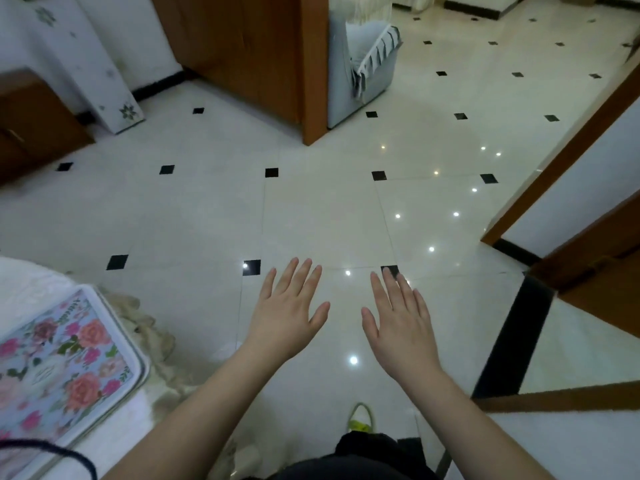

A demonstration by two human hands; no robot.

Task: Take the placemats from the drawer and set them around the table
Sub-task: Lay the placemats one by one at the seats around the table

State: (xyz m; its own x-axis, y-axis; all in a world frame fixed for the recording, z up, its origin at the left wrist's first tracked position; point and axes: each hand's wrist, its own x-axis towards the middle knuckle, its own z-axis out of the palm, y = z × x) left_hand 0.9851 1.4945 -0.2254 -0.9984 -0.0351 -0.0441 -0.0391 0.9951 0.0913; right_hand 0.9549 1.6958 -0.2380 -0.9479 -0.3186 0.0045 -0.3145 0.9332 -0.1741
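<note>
Far left, a dark wood cabinet point(31, 129) is cut off by the frame edge; behind it a white flower-print cloth point(86, 57) hangs over something hidden. Lower left, a floral placemat point(62, 368) lies flat on a table point(20, 282) with a white cover, its left part cut off by the edge, and a dark cord point(52, 452) crosses its lower corner. Beside the table a beige fringe point(152, 341) hangs blurred, hard to make out. Centre, left hand point(287, 313) and right hand point(398, 323) are held out palm down over the pale tiled floor point(311, 209), fingers straight and spread, holding nothing, near each other but not touching. Below them dark clothing point(356, 459) and a yellow-green shoe tip point(360, 420), mostly hidden. Top centre, a brown wooden panel point(263, 53), top cut off; just right of it a grey covered armchair point(363, 64), only partly visible. Right side, wood door frames point(568, 154) and a dark threshold strip point(516, 337), all cropped by the edge. No drawer can be made out for sure.
</note>
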